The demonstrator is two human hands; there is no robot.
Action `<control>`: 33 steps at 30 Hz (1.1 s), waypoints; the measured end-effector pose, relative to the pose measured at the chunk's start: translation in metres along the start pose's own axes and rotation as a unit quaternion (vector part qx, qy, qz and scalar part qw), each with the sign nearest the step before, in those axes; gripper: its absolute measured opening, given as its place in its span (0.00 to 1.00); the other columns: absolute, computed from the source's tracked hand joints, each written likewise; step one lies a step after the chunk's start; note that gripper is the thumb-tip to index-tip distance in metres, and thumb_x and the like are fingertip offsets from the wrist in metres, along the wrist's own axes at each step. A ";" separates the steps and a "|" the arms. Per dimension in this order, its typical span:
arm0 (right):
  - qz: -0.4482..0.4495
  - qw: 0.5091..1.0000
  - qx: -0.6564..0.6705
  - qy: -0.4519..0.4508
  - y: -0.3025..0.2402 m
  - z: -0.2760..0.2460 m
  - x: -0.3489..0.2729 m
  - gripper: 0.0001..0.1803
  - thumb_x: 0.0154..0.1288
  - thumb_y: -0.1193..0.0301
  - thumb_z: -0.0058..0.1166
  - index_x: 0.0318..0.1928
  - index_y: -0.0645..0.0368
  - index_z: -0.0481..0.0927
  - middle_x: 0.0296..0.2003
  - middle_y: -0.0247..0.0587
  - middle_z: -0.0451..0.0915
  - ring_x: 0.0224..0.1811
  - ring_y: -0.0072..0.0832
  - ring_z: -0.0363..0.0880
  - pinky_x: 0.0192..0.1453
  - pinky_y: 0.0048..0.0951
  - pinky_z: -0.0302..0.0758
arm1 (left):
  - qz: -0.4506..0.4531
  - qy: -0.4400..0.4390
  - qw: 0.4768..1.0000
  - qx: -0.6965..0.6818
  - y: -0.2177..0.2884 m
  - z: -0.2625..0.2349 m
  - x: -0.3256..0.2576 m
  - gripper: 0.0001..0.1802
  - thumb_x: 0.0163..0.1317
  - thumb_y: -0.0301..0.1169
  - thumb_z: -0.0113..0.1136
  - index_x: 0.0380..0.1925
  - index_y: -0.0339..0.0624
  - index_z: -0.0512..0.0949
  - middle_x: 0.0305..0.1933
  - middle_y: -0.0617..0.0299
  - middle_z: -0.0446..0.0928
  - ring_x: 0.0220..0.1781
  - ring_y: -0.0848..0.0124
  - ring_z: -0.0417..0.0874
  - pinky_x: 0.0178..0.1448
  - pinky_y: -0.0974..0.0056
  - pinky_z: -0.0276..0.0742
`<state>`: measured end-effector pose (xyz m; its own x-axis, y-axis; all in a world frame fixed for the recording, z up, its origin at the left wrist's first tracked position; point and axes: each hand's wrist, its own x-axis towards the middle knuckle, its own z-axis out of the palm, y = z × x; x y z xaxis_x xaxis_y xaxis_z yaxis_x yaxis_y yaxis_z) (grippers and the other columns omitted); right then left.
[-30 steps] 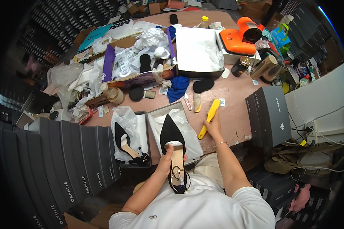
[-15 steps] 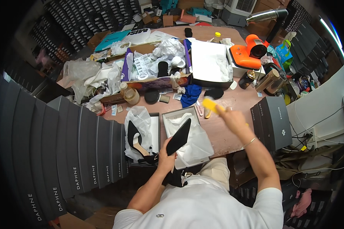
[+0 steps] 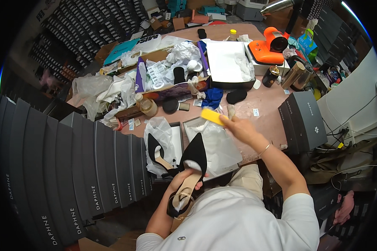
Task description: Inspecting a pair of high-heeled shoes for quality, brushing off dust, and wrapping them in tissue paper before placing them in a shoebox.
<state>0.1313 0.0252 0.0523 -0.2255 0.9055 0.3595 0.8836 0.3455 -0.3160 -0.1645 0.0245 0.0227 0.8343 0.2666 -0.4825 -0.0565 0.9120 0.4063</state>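
Note:
My left hand point(image 3: 181, 180) is closed around the middle of a black pointed slingback shoe point(image 3: 195, 149). Its toe points up and away from me, and the beige insole faces upward. Above and to the right of the toe, my right hand point(image 3: 241, 128) grips a yellow-handled brush point(image 3: 212, 116), which is apart from the shoe. A matching black shoe point(image 3: 152, 144) lies on white tissue paper point(image 3: 159, 126) in the left half of a grey shoebox. The right half of the box point(image 3: 222, 174) holds more white tissue, just beyond my left hand.
Stacked dark grey shoeboxes point(image 3: 86, 167) rise along my left, and another dark box point(image 3: 303, 121) stands at the table's right. Behind are a purple carton point(image 3: 171, 93) of crumpled paper, a jar point(image 3: 146, 105), a black pad point(image 3: 236, 96), a blue cloth point(image 3: 213, 98) and an orange device point(image 3: 266, 52).
My left hand has turned the shoe from its side so the insole shows, and lowered it slightly toward me. The brush in my right hand has moved left, nearer the shoe.

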 end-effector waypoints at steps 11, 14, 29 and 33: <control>-0.122 0.987 0.066 -0.083 -0.057 -0.026 -0.030 0.29 0.60 0.68 0.54 0.64 0.38 0.68 0.25 0.35 0.71 0.22 0.30 0.76 0.24 0.30 0.74 | 0.042 -0.098 0.914 -0.392 -0.030 -0.034 0.024 0.25 0.72 0.46 0.41 0.57 0.38 0.68 0.51 0.49 0.74 0.28 0.68 0.72 0.32 0.66 0.77; -0.054 0.995 0.027 -0.082 -0.043 -0.014 -0.024 0.29 0.60 0.69 0.55 0.63 0.39 0.69 0.25 0.35 0.71 0.22 0.30 0.77 0.25 0.29 0.74 | 0.078 0.028 0.946 -0.313 -0.012 -0.013 0.031 0.22 0.70 0.42 0.47 0.57 0.39 0.68 0.49 0.52 0.75 0.35 0.67 0.73 0.39 0.65 0.78; 0.108 0.983 0.129 -0.070 -0.041 -0.004 -0.056 0.36 0.56 0.68 0.64 0.66 0.49 0.66 0.33 0.45 0.77 0.27 0.38 0.78 0.32 0.33 0.76 | 0.158 0.006 0.881 -0.446 0.012 -0.008 0.041 0.19 0.69 0.40 0.52 0.48 0.34 0.69 0.45 0.49 0.73 0.36 0.68 0.73 0.37 0.69 0.78; 0.083 0.944 0.318 0.034 -0.079 -0.041 -0.018 0.50 0.51 0.57 0.68 0.70 0.58 0.56 0.53 0.56 0.74 0.51 0.48 0.78 0.51 0.35 0.76 | 0.167 0.014 0.896 -0.412 0.023 -0.002 0.050 0.19 0.70 0.41 0.51 0.49 0.35 0.69 0.43 0.51 0.74 0.34 0.69 0.74 0.37 0.71 0.78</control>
<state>0.0825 -0.0283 0.1066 -0.0597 0.9501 0.3062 0.4741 0.2969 -0.8289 -0.1253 0.0591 0.0066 0.6820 0.5640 -0.4656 -0.6950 0.6979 -0.1727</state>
